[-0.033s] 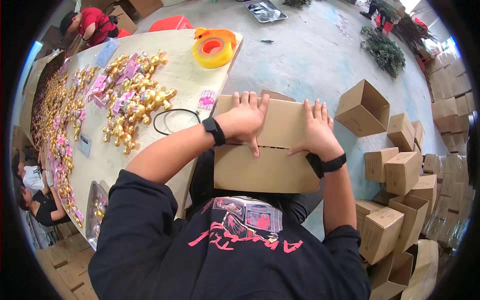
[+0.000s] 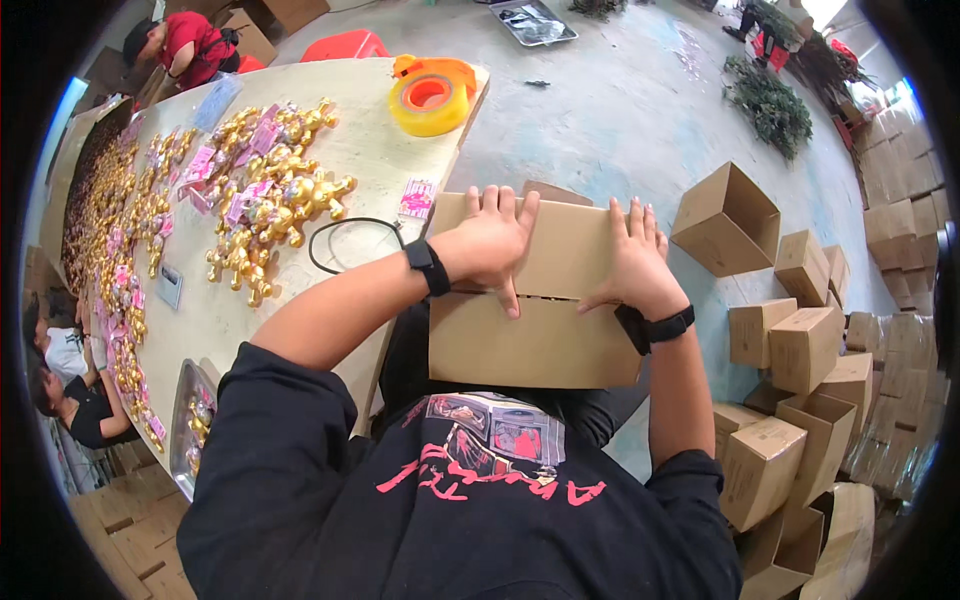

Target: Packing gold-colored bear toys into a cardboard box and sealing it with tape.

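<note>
A brown cardboard box (image 2: 535,345) rests in front of me at my lap, its two top flaps folded inward so that only a narrow gap runs between them. My left hand (image 2: 492,240) lies flat on the far flap at the left, fingers stretched away from me and thumb reaching over the gap. On the right side, my right hand (image 2: 637,265) presses on the same flap with its fingers apart and its thumb along the gap. Neither hand is closed round anything. What the box contains is hidden.
The table (image 2: 350,100) at my left bears a tape dispenser (image 2: 432,95), many gold figures (image 2: 285,190) with pink tags, a black cord loop (image 2: 345,222) and a metal tray (image 2: 185,425). An open carton (image 2: 725,218) and several stacked cartons (image 2: 765,470) stand right. Other people sit beyond the table.
</note>
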Demonstrator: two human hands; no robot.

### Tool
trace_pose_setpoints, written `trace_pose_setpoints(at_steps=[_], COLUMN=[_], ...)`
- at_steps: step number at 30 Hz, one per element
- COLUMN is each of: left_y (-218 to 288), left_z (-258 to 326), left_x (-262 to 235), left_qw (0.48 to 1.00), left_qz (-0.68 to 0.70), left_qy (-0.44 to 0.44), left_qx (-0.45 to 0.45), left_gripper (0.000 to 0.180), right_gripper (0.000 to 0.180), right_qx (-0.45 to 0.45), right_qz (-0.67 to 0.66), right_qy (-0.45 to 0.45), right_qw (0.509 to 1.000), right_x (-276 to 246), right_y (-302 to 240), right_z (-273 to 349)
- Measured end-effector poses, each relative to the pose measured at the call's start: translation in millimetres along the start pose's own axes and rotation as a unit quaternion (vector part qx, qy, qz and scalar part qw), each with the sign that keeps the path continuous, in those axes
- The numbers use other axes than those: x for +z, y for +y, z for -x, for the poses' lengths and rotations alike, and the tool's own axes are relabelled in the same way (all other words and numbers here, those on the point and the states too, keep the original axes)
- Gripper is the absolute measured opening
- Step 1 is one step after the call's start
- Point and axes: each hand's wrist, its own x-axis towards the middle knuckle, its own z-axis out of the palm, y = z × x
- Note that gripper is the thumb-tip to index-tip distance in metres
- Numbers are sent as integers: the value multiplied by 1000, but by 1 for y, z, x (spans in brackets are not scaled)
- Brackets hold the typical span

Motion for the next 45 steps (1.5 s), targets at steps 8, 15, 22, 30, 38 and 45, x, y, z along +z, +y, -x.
trace_pose_setpoints(at_steps=[8, 15, 22, 30, 38, 45], left_y=[28, 52, 51, 9, -22, -38], left_z=[68, 73, 65, 26, -34, -51], left_x=[-5, -11, -4, 2, 4, 9], left_qw=[996, 992, 988, 992, 1000, 1000], left_qz=[-14, -3, 8, -6, 16, 15], left_qy=[92, 125, 151, 122, 19, -24], left_qx=[9, 29, 18, 12, 1, -8], left_gripper=[159, 158, 156, 158, 156, 158], right_gripper=[150, 147, 146, 145, 146, 143], right_qx=[-30, 33, 26, -26, -43, -16], right_qz=[-12, -1, -5, 13, 68, 83], right_qy=[88, 124, 152, 87, -51, -72], right_qw=[996, 992, 988, 996, 995, 994], right_x=[-4, -4, 4, -2, -1, 5], right_y=[-24, -28, -22, -8, 23, 15], right_z=[65, 100, 93, 32, -37, -61])
